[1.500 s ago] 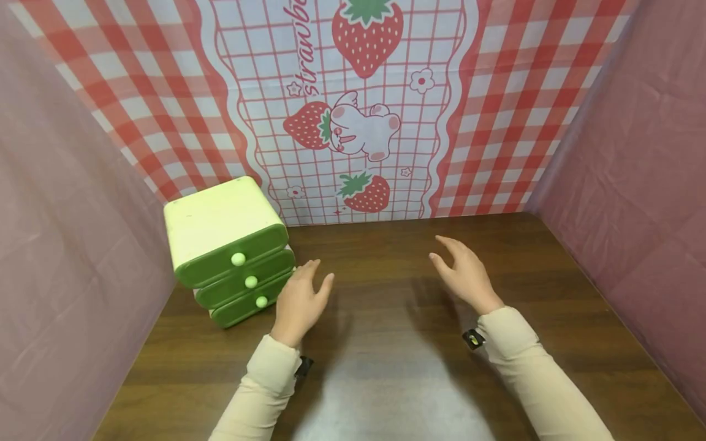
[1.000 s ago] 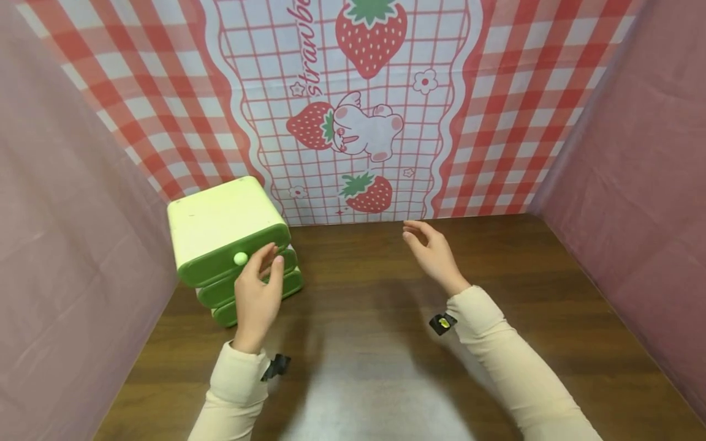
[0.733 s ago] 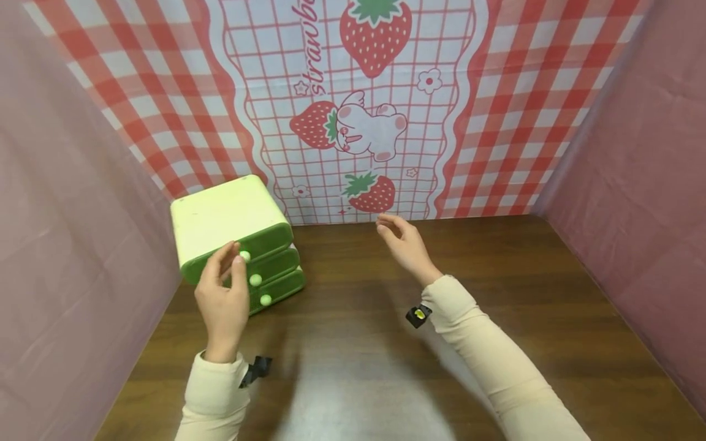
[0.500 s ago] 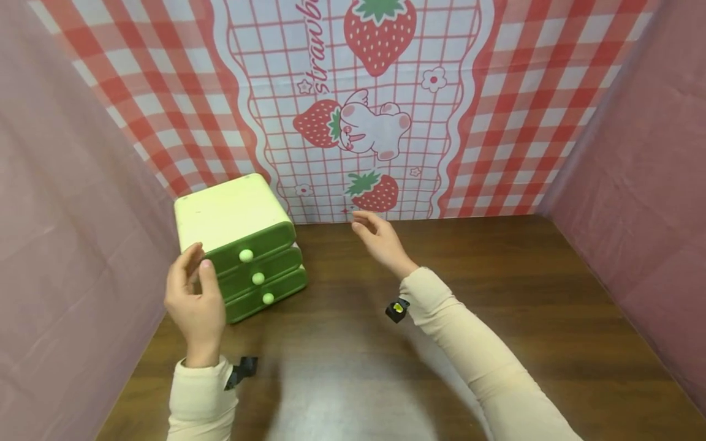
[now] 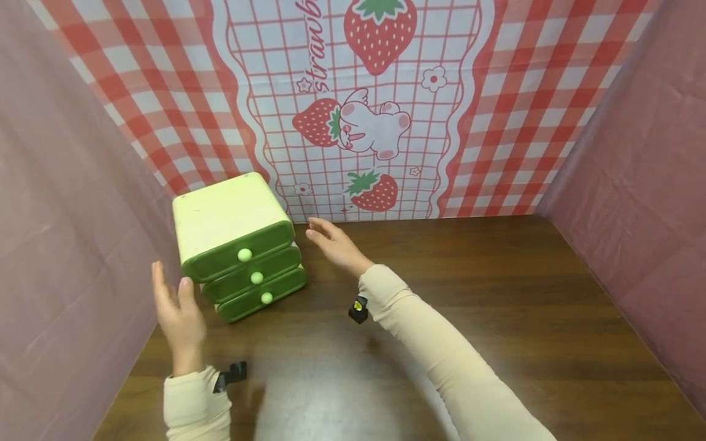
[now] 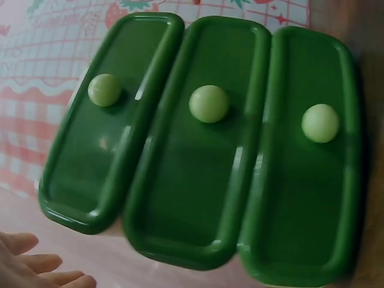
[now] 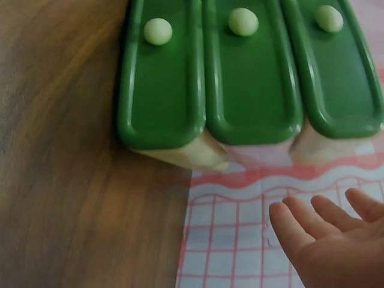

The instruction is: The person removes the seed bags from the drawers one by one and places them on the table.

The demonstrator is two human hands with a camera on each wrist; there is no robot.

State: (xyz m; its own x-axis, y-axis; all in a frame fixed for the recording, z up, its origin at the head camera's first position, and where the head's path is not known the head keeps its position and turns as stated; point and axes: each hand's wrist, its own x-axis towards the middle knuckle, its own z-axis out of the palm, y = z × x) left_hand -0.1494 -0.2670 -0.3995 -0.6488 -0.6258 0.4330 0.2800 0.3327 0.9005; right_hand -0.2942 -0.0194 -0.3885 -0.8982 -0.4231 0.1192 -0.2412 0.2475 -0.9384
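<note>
A small drawer cabinet [image 5: 231, 214] with a pale yellow-green top stands at the back left of the table. Its three dark green drawer fronts [image 6: 204, 150] carry round pale knobs [image 7: 243, 22], and all three look closed. My left hand [image 5: 181, 318] is held up beside the cabinet's left front corner, fingers extended, holding nothing. On the other side, my right hand [image 5: 337, 246] reaches toward the cabinet's right side with its fingers fairly straight. A gap shows between that hand and the cabinet in the right wrist view.
The brown wooden table [image 5: 469, 294] spreads out to the right of the cabinet. Behind it hangs a red-and-white checked cloth [image 5: 513, 122] with strawberry prints. Pink curtains [image 5: 623, 184] bound both sides.
Both hands have moved left. The left hand passed across the drawer fronts to the cabinet's left side, and the right hand came in close to its right side. The cabinet stays in place.
</note>
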